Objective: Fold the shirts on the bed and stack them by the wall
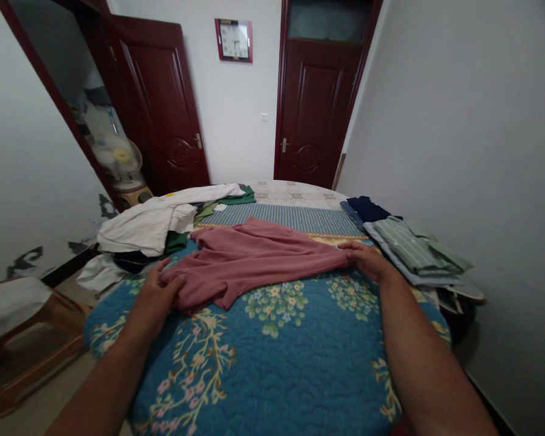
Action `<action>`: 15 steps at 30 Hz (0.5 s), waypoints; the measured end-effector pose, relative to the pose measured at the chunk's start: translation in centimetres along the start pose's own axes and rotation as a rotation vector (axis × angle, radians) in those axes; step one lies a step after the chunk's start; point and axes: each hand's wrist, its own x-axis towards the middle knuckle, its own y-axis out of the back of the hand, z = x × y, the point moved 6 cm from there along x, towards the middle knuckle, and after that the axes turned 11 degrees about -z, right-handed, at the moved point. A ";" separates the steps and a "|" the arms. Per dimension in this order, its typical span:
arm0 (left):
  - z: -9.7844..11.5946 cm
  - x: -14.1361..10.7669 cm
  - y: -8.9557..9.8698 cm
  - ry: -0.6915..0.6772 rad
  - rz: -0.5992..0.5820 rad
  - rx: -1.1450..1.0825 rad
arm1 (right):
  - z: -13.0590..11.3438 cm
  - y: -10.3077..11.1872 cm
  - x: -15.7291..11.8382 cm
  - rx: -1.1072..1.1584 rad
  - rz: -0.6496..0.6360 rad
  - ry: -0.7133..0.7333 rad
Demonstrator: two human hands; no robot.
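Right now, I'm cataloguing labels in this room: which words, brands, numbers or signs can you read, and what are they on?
No text can be quoted with certainty.
Wall clock: has numerals, but too small and blurred to quote.
White clothing: a small yellow mark, too small to make out.
Pink garment: no lettering visible.
Folded clothes: no readable label.
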 end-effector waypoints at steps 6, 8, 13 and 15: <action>2.5 -2.6 -2.5 -0.224 -0.323 0.274 | -0.1 1.3 -0.2 -0.345 0.100 -0.054; 2.6 -2.8 -2.3 -0.217 -0.307 0.272 | 0.0 1.4 -0.4 -0.394 0.073 -0.092; 2.4 -2.1 -0.1 -0.029 -0.124 0.112 | -0.2 0.3 -1.2 -0.225 -0.004 -0.151; 2.5 -1.8 0.4 0.030 -0.097 0.034 | -0.7 -0.3 -1.3 -0.074 0.007 -0.112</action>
